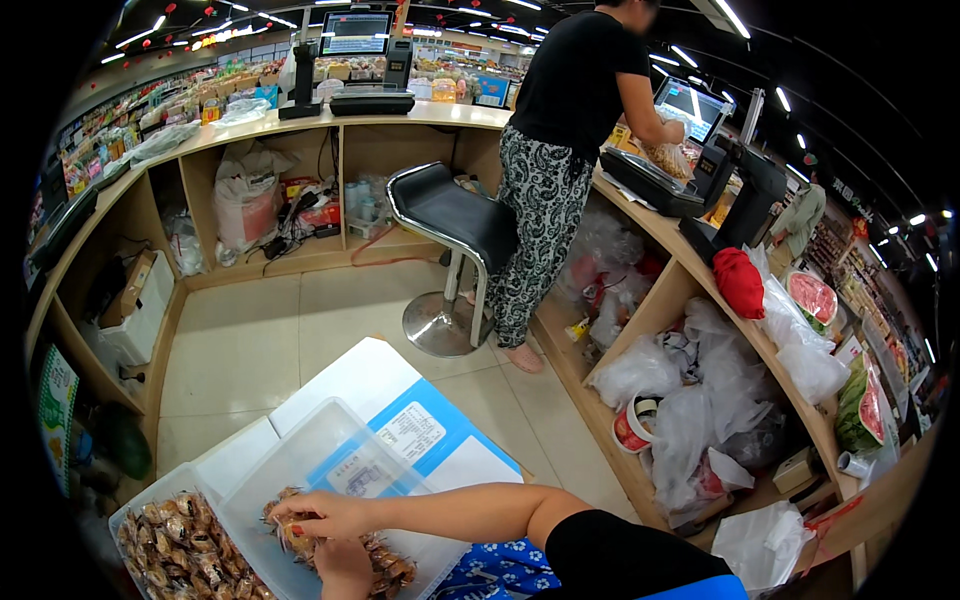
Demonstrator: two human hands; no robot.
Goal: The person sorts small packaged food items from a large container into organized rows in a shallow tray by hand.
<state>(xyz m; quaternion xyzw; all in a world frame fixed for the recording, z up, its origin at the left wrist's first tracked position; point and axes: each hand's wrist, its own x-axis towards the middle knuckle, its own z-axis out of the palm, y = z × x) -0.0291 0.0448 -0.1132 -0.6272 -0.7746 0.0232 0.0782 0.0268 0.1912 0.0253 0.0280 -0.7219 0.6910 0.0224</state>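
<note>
Small brown snacks in clear wrappers (392, 568) lie in a translucent plastic bin (440, 545) at the bottom middle. My right hand (335, 514) reaches in from the right, its fingers curled over a cluster of these snacks (290, 540). Just below it, my left hand (345, 565) is inside the same bin, close to the right hand and the snacks. Its fingers are largely hidden. To the left, a second bin (118, 522) is heaped with the same wrapped snacks (185, 540).
A white and blue carton (345, 385) lies behind the bins. Beyond stand a black bar stool (455, 215) and a person (560, 100) handling a bag at a scale (650, 180). Wooden counters (450, 113) curve around, their shelves holding plastic bags (690, 430) and a bucket (632, 428).
</note>
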